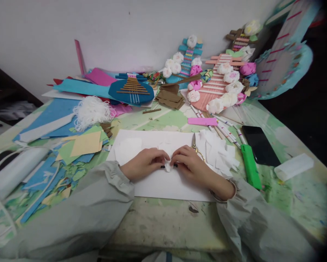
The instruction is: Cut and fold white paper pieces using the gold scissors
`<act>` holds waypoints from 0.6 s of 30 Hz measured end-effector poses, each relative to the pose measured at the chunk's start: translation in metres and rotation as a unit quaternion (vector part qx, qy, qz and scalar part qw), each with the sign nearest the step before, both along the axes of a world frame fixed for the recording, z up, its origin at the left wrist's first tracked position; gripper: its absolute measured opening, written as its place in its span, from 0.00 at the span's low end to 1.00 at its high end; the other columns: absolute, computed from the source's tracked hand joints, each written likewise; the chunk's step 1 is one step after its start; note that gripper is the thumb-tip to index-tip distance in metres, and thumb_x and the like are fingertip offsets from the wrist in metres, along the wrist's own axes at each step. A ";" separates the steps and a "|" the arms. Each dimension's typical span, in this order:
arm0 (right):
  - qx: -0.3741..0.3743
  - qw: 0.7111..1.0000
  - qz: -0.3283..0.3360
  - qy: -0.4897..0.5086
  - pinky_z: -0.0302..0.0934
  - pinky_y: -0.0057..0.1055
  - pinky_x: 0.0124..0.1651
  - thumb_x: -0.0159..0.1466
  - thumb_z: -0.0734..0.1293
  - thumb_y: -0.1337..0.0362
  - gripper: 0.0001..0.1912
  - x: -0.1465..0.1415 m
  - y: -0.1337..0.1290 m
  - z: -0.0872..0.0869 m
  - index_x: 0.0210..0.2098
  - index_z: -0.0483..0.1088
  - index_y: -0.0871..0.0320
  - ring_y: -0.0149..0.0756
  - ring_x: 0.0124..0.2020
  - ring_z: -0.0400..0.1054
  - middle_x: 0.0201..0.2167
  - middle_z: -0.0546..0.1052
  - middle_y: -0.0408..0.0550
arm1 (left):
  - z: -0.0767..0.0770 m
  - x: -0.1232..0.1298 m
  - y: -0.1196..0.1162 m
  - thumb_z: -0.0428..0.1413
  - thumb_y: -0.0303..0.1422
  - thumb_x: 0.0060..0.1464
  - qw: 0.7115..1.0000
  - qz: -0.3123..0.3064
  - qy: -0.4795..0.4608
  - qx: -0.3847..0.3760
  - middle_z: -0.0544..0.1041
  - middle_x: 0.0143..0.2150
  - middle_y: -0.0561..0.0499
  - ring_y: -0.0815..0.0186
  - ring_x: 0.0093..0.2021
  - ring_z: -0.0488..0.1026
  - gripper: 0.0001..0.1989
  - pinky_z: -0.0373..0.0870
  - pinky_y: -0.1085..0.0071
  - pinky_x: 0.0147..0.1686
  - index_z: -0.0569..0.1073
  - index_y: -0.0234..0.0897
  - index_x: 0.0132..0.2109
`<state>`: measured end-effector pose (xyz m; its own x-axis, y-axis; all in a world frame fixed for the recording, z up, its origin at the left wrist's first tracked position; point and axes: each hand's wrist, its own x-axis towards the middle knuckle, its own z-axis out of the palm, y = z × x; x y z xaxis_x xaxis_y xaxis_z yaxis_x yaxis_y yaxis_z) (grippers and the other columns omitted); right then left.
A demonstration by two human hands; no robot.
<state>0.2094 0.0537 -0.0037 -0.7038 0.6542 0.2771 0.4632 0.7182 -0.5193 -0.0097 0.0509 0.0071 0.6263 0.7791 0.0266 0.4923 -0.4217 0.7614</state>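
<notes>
Between my fingertips is a small piece of white paper (168,167), pinched from both sides. My left hand (145,162) grips its left edge with thumb and forefinger. From the other side, my right hand (192,165) closes on the same piece. Both hands are over a large white sheet (163,187) lying flat on the table. Gold-handled scissors (195,143) rest just beyond my right hand, beside a loose pile of cut white paper pieces (219,151). More white paper (129,149) lies beyond my left hand.
A green glue gun (250,167) and black phone (260,145) lie to the right. Colored paper scraps (78,153) and white string (94,112) are on the left. Paper instruments with flowers (216,87) stand at the back, near several markers (226,131).
</notes>
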 end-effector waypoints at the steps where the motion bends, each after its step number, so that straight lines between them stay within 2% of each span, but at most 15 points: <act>1: -0.005 1.000 -0.001 -0.003 0.56 0.38 0.45 0.59 0.61 0.77 0.13 0.000 -0.001 0.001 0.36 0.73 0.57 0.39 0.42 0.60 0.38 0.72 0.50 | 0.000 0.000 0.001 0.53 0.28 0.54 0.999 0.020 -0.012 -0.026 0.75 0.33 0.53 0.69 0.33 0.69 0.08 0.63 0.73 0.35 0.72 0.37 0.42; 5: -0.017 1.000 -0.012 -0.015 0.55 0.39 0.45 0.60 0.62 0.75 0.11 -0.001 -0.002 0.002 0.37 0.72 0.57 0.41 0.43 0.60 0.39 0.72 0.51 | -0.001 0.001 0.002 0.56 0.30 0.52 0.997 0.045 -0.022 -0.061 0.74 0.30 0.54 0.71 0.29 0.67 0.03 0.62 0.75 0.30 0.71 0.35 0.36; 9: -0.026 0.999 -0.012 -0.018 0.54 0.40 0.45 0.58 0.63 0.75 0.11 -0.002 -0.002 0.002 0.37 0.72 0.57 0.42 0.43 0.59 0.39 0.72 0.51 | -0.001 -0.001 0.003 0.55 0.28 0.52 0.997 0.030 -0.039 -0.060 0.75 0.32 0.53 0.71 0.31 0.69 0.07 0.63 0.74 0.32 0.72 0.36 0.40; 18: -0.025 1.000 0.019 -0.002 0.54 0.39 0.45 0.59 0.61 0.77 0.14 0.003 0.001 0.000 0.36 0.73 0.55 0.41 0.44 0.60 0.40 0.72 0.49 | 0.003 -0.002 0.004 0.49 0.26 0.57 0.997 -0.056 0.023 0.040 0.76 0.34 0.52 0.67 0.39 0.68 0.11 0.61 0.67 0.45 0.76 0.39 0.35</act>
<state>0.2123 0.0550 -0.0033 -0.7301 0.6391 0.2420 0.4377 0.7093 -0.5525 -0.0118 0.0551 0.0105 0.7119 0.7001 0.0548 0.4719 -0.5348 0.7009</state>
